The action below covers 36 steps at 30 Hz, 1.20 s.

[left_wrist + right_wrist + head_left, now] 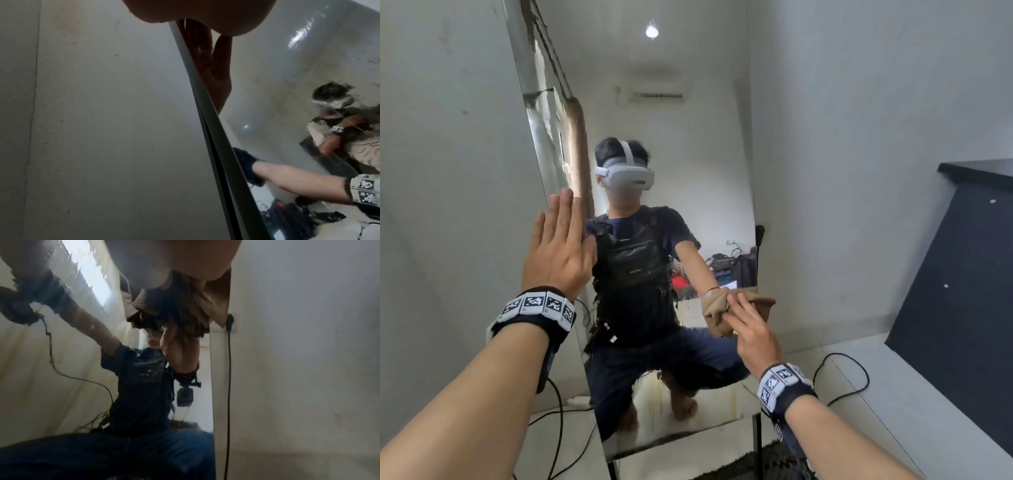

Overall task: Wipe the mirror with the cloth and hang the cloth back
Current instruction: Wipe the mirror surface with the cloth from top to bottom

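Note:
A tall frameless mirror point(688, 120) leans against the white wall and reflects a crouching person. My left hand point(558, 246) lies flat with straight fingers on the mirror's left edge point(205, 113); the palm point(195, 11) fills the top of the left wrist view. My right hand point(751, 329) holds a bunched brown cloth point(722, 308) and presses it on the glass by the right edge, at about mid height. In the right wrist view the cloth point(185, 305) hangs in folds under my palm point(195, 259) against the glass point(61, 361). My right thumb is hidden.
A black cabinet point(962, 274) stands at the right on a low white ledge point(893, 394). A black cable point(842, 377) loops over the floor there, and another runs down from a wall socket point(231, 321) right beside the mirror. More cables point(558, 428) lie at the left. A dark rug point(774, 459) is by the mirror's foot.

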### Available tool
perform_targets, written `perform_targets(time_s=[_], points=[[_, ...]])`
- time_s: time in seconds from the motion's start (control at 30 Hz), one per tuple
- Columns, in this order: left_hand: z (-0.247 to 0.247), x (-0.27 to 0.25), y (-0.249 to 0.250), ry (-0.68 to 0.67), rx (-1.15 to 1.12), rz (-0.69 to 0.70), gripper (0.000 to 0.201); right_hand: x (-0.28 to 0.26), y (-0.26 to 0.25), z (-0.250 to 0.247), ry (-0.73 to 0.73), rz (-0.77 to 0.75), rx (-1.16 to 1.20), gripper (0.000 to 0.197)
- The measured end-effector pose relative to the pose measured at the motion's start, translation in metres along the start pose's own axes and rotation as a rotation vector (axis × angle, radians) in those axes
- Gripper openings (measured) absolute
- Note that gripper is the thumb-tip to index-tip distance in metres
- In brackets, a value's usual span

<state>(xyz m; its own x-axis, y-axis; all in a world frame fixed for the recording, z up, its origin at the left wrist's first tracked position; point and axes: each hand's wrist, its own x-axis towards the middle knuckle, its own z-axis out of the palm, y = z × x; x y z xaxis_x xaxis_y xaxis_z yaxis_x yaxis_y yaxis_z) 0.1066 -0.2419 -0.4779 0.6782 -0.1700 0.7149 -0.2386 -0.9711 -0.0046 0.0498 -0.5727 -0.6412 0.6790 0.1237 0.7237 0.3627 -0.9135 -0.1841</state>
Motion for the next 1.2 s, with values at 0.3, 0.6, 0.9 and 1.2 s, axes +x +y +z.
perform_targets(time_s=[0.3,0.6,0.9,1.2], points=[[0.000,0.000,0.000,0.013,-0.027,-0.003,0.061,-0.082,0.004,0.005,-0.447,0.046,-0.033,0.041],[0.002,0.000,-0.004,0.008,-0.027,0.005,0.061,0.036,-0.047,-0.074,0.145,-0.005,0.314,0.051],[-0.004,0.000,-0.006,-0.011,0.023,0.020,0.060,0.244,-0.097,-0.123,0.216,-0.177,-0.067,0.039],[0.000,0.001,-0.003,-0.003,0.002,0.007,0.060,0.071,-0.074,0.002,0.140,-0.401,-0.131,0.021]])
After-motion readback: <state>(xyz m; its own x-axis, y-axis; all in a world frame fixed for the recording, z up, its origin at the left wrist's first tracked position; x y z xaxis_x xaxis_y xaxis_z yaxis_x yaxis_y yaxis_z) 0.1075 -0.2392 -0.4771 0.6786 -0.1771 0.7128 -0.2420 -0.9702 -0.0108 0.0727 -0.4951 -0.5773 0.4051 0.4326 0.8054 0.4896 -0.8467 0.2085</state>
